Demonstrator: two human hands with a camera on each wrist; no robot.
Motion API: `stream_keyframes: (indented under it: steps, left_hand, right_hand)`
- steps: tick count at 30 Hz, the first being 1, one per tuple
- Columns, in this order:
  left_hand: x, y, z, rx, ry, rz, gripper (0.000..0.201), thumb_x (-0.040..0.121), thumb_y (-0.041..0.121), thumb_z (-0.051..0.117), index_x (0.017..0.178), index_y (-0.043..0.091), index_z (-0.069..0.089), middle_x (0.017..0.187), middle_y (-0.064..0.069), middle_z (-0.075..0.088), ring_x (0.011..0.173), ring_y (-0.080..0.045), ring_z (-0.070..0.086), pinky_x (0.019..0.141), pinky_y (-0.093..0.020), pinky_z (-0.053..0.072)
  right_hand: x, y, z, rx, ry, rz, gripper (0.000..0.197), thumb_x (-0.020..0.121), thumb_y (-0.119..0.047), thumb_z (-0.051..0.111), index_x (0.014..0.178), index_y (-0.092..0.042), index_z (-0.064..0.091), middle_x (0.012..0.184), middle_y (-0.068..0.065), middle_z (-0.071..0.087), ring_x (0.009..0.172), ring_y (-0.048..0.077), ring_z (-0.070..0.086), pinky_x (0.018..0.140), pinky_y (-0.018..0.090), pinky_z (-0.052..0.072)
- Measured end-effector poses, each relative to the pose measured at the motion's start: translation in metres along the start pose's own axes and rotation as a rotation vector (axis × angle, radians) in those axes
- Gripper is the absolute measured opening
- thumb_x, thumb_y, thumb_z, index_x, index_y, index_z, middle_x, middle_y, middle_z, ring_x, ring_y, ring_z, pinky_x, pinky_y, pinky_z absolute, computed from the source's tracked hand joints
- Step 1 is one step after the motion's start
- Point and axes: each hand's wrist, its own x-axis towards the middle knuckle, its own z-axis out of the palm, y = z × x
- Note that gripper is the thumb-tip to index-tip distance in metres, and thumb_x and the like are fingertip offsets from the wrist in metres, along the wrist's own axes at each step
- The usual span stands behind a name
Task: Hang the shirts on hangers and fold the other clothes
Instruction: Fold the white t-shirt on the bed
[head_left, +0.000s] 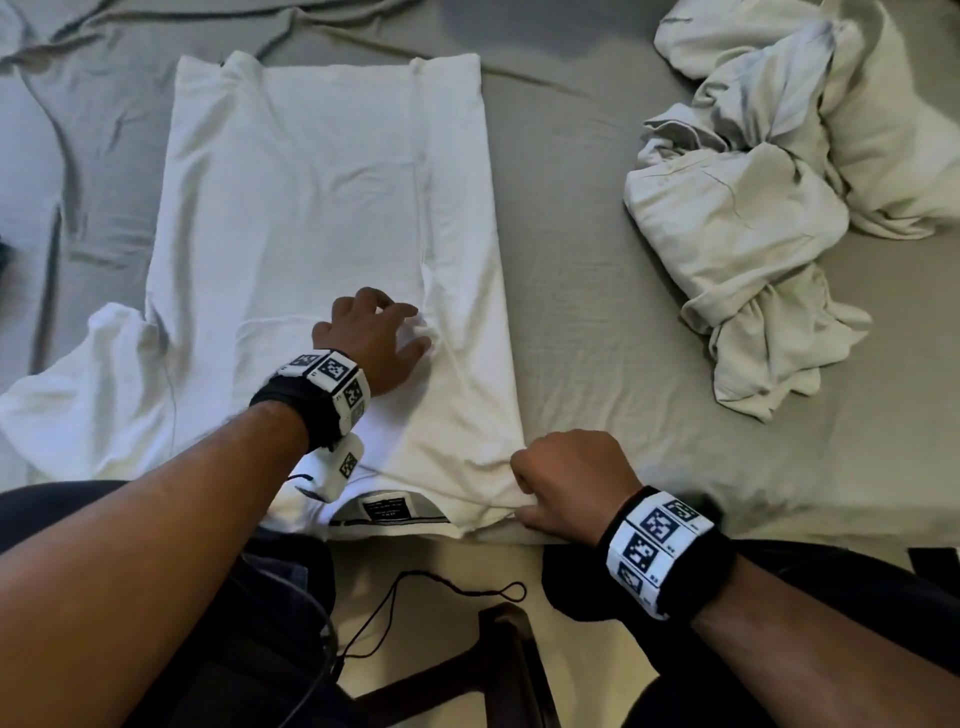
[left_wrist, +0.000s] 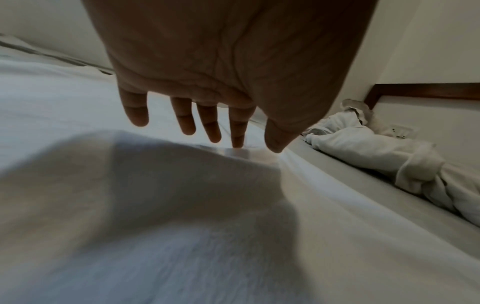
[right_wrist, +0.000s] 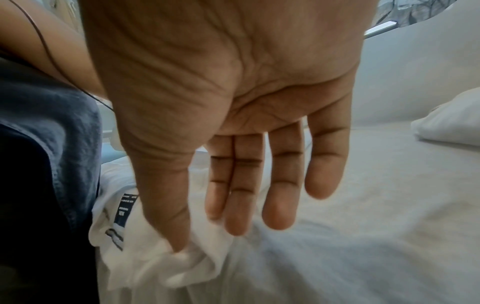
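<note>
A white T-shirt (head_left: 322, 208) lies flat on the grey bed sheet (head_left: 597, 312), collar toward the person at the near edge of the bed, its label (head_left: 385, 508) showing inside the neck. It looks spread out this way so the sides can be turned in: the right side already lies folded over the body, forming a long straight edge, while the left sleeve (head_left: 78, 384) is out on the sheet, not yet folded.

The left hand (head_left: 374, 343) rests on the shirt's middle, by the inner edge of the turned-in panel. Its fingers are spread and only slightly bent; in the left wrist view the fingertips (left_wrist: 237, 142) touch down on the cloth while the palm stays lifted. I take it as pinning or smoothing the fold so the panel does not slide.

The right hand (head_left: 566, 483) is at the near right corner of the shirt, by the shoulder. From above it looks bunched into a fist; the right wrist view shows the thumb (right_wrist: 179, 244) and first finger pinching a small gather of white cloth while the other fingers hang straighter. It seems to be drawing that corner taut.

A crumpled heap of pale clothes (head_left: 753, 208) waits well apart on the right of the bed. No hanger is in view.
</note>
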Motion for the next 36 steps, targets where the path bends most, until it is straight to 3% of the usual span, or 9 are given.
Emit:
stream_keyframes:
  steps: [2,5,10,16,19,21,25,32,36]
  left_hand:
    - [0.005,0.005,0.002,-0.032,0.004,0.002,0.048,0.095,0.067,0.05,0.135,0.043,0.058,0.148,0.003,0.044,0.14,-0.031,0.036,0.107,-0.053,0.035]
    - [0.013,0.008,0.005,-0.077,0.028,-0.015,0.035,0.095,0.06,0.054,0.121,0.039,0.066,0.14,0.001,0.05,0.136,-0.031,0.04,0.105,-0.052,0.036]
    - [0.021,0.01,0.008,-0.065,0.075,-0.027,0.03,0.096,0.052,0.058,0.118,0.035,0.067,0.137,0.0,0.052,0.132,-0.031,0.043,0.104,-0.051,0.035]
    - [0.006,0.04,0.011,0.033,0.209,0.135,0.069,0.098,0.045,0.053,0.158,0.028,0.024,0.165,0.003,0.022,0.153,-0.028,0.02,0.118,-0.062,0.023]
    - [-0.011,0.062,0.025,0.223,0.094,0.45,0.058,0.103,0.049,0.04,0.158,0.04,0.024,0.17,0.011,0.015,0.157,-0.025,0.013,0.119,-0.06,0.026]
    - [-0.019,0.066,0.042,0.299,-0.022,0.544,0.059,0.104,0.055,0.032,0.16,0.041,0.02,0.172,0.011,0.01,0.158,-0.024,0.011,0.121,-0.058,0.025]
    - [-0.02,0.06,0.059,0.37,-0.178,0.52,0.071,0.104,0.062,0.023,0.163,0.037,-0.009,0.17,0.011,-0.022,0.159,-0.023,-0.011,0.125,-0.058,0.013]
    - [-0.022,0.052,0.079,0.353,-0.193,0.533,0.093,0.093,0.079,0.023,0.158,0.034,-0.027,0.162,0.011,-0.04,0.153,-0.024,-0.032,0.124,-0.062,-0.003]
    - [-0.028,0.045,0.079,0.372,-0.2,0.561,0.098,0.092,0.082,0.023,0.158,0.032,-0.029,0.161,0.008,-0.042,0.152,-0.024,-0.035,0.124,-0.061,-0.006]
  right_hand:
    - [0.0,-0.002,0.005,0.005,0.026,-0.004,0.017,0.089,-0.039,0.065,0.086,-0.023,0.061,0.088,0.002,0.066,0.073,0.027,0.06,0.054,0.03,0.025]
    - [-0.001,-0.001,0.007,-0.008,0.024,0.047,0.029,0.083,-0.039,0.069,0.071,-0.022,0.049,0.071,0.0,0.059,0.057,0.024,0.044,0.048,0.026,0.016]
    - [-0.006,0.004,0.014,-0.001,0.023,0.095,0.034,0.089,-0.049,0.066,0.075,-0.022,0.051,0.064,-0.003,0.036,0.062,0.025,0.045,0.05,0.028,0.016]
    - [-0.009,-0.001,0.016,0.022,-0.013,0.115,0.036,0.092,-0.027,0.063,0.066,-0.018,0.04,0.062,0.0,0.033,0.054,0.022,0.034,0.05,0.027,0.013]
    - [-0.015,-0.004,0.013,0.019,-0.067,0.089,0.027,0.092,-0.026,0.064,0.073,-0.019,0.046,0.078,0.005,0.057,0.069,0.028,0.057,0.05,0.027,0.014]
    - [-0.019,-0.009,0.015,0.013,-0.1,0.085,0.032,0.092,-0.023,0.063,0.069,-0.016,0.041,0.074,0.005,0.05,0.07,0.029,0.057,0.051,0.028,0.015]
    - [-0.022,-0.018,0.021,0.029,-0.181,0.069,0.039,0.092,-0.018,0.06,0.064,-0.018,0.034,0.067,0.0,0.034,0.064,0.025,0.039,0.052,0.027,0.019]
    - [-0.019,-0.017,0.017,0.052,-0.238,0.077,0.011,0.096,-0.023,0.061,0.088,-0.018,0.058,0.085,0.007,0.054,0.093,0.034,0.066,0.07,0.033,0.038]
    - [-0.009,-0.008,0.002,0.047,-0.27,0.077,0.027,0.09,-0.046,0.069,0.1,-0.021,0.065,0.084,0.002,0.051,0.088,0.029,0.062,0.07,0.034,0.041]
